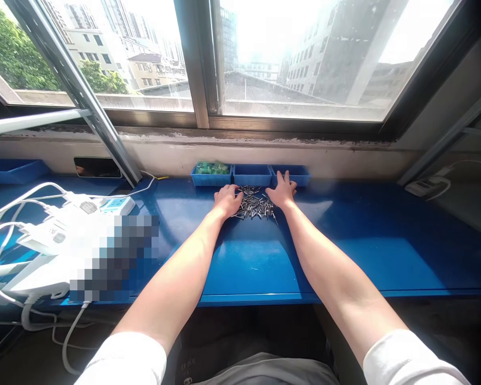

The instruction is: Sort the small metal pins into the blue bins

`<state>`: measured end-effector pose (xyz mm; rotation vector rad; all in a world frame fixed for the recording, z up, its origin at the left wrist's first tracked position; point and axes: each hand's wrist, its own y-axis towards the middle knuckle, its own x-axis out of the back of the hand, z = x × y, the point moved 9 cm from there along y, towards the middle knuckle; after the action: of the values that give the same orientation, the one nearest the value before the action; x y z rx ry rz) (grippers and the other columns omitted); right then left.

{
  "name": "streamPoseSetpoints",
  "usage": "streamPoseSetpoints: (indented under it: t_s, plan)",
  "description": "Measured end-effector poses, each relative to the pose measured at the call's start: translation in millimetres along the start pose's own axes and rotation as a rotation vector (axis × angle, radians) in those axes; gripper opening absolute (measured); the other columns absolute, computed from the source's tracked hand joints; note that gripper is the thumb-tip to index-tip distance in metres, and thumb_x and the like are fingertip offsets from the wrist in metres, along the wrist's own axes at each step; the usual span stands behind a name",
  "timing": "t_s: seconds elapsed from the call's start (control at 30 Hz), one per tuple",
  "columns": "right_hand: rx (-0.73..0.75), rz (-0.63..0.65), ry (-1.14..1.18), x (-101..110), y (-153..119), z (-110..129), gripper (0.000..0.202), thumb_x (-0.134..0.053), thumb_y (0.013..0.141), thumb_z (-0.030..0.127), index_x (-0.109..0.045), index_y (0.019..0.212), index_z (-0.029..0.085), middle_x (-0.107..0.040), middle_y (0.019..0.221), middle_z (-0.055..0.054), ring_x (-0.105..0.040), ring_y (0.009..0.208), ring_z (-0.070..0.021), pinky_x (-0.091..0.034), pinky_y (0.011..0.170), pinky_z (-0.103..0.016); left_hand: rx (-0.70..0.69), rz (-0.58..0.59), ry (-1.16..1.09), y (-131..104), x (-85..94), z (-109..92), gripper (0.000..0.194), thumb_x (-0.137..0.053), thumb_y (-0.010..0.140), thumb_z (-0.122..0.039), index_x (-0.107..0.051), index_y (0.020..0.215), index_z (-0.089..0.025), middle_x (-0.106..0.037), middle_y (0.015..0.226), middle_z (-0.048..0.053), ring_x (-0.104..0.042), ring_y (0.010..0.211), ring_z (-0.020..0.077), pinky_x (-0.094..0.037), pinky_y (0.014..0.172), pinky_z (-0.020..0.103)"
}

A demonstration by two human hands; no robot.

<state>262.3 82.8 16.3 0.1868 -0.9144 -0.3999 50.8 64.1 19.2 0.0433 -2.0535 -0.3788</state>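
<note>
A loose pile of small dark metal pieces with thin pins [253,207] lies on the blue tabletop. At the pile's left edge is my left hand [227,201], its fingers curled; whether they pinch a piece is too small to tell. My right hand [281,191] has its fingers spread at the pile's right side, fingertips over the front edge of the right blue bin [302,175]. Beside that bin stand a middle blue bin [251,175] and a left blue bin [198,178], which holds green items [211,168].
White power strips with plugs and cables [56,240] cover the left of the blue table [256,267]. A phone-like dark object [97,167] and a blue tray [14,171] are at the back left. Metal posts rise on both sides before the window.
</note>
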Motion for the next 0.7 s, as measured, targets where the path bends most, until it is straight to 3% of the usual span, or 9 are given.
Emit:
streamPoseSetpoints:
  t_s: [0.07,0.17,0.27,0.5,0.7]
  plan:
    - [0.019,-0.033,0.008,4,-2,5,0.068,-0.058,0.07,0.034,-0.038,0.134,0.022,-0.02,0.147,-0.012,-0.026,0.123,-0.0367,-0.032,0.095,-0.052,-0.004,0.025,0.006,0,-1.7,-1,0.044,-0.039,0.086,-0.049,-0.054,0.118,-0.023,-0.055,0.124,0.008,-0.047,0.118,0.0278,-0.035,0.097,0.04]
    - [0.098,-0.078,0.029,10,-9,18,0.05,-0.054,0.072,0.032,-0.05,0.12,0.02,-0.037,0.133,-0.012,-0.03,0.12,-0.0319,-0.033,0.097,-0.047,-0.03,0.066,0.014,-1,-5.3,-4,0.052,-0.04,0.083,-0.056,-0.052,0.121,-0.023,-0.052,0.129,0.009,-0.044,0.122,0.0282,-0.032,0.099,0.039]
    - [0.194,0.016,0.035,1,-17,33,0.033,-0.053,0.073,0.032,-0.059,0.104,0.02,-0.05,0.111,-0.009,-0.039,0.111,-0.0271,-0.037,0.095,-0.041,-0.061,0.098,0.033,-2,-9.8,-6,0.057,-0.04,0.081,-0.059,-0.051,0.124,-0.022,-0.05,0.133,0.009,-0.041,0.125,0.0279,-0.03,0.101,0.039]
    - [0.275,0.258,-0.116,-31,-34,47,0.034,-0.053,0.078,0.041,-0.064,0.102,0.02,-0.054,0.109,-0.01,-0.041,0.11,-0.0284,-0.037,0.093,-0.04,-0.106,0.151,0.099,-4,-17.5,-10,0.059,-0.036,0.082,-0.06,-0.049,0.126,-0.023,-0.048,0.136,0.007,-0.039,0.128,0.0267,-0.026,0.105,0.038]
    - [0.335,0.28,-0.103,-35,-36,52,0.029,-0.048,0.083,0.036,-0.068,0.097,0.02,-0.06,0.104,-0.009,-0.048,0.106,-0.0244,-0.039,0.091,-0.035,-0.131,0.171,0.168,-6,-18.2,-14,0.059,-0.033,0.084,-0.06,-0.049,0.128,-0.024,-0.048,0.136,0.005,-0.039,0.127,0.0273,-0.029,0.104,0.039]
